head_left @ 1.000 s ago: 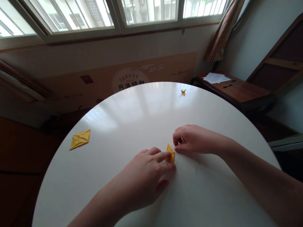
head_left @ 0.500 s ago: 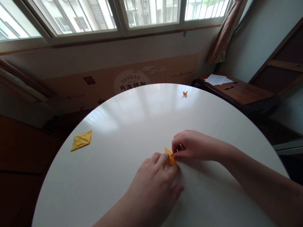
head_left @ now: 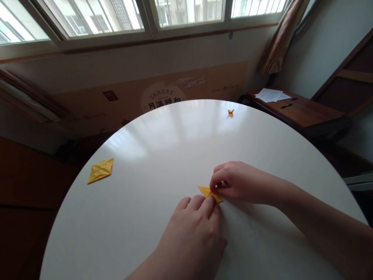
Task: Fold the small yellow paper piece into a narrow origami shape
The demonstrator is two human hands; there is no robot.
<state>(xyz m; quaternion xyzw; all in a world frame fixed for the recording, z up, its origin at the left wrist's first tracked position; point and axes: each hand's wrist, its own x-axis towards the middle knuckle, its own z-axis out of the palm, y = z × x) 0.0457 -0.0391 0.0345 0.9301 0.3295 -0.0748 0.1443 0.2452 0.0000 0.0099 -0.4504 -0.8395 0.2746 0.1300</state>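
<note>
A small folded piece of yellow origami paper (head_left: 204,190) lies on the white table between my hands, with pointed ends showing to the left and lower right. My right hand (head_left: 233,179) pinches its upper edge between curled fingers and thumb. From the near side, my left hand (head_left: 194,223) holds the paper down with its bent fingertips, the thumb off to the right. The middle of the paper is partly covered by the fingers of both hands.
On the round white table (head_left: 140,210), a flat yellow diamond-shaped folded paper (head_left: 101,171) lies at the left. A small yellow origami bird (head_left: 230,111) stands near the far edge. Beyond are a cardboard panel (head_left: 128,93) and a wooden desk (head_left: 311,111) with white papers (head_left: 271,95).
The folded paper has turned, its left tip now pointing more sideways than up. My left fingertips have slid to its near edge. The view has shifted slightly.
</note>
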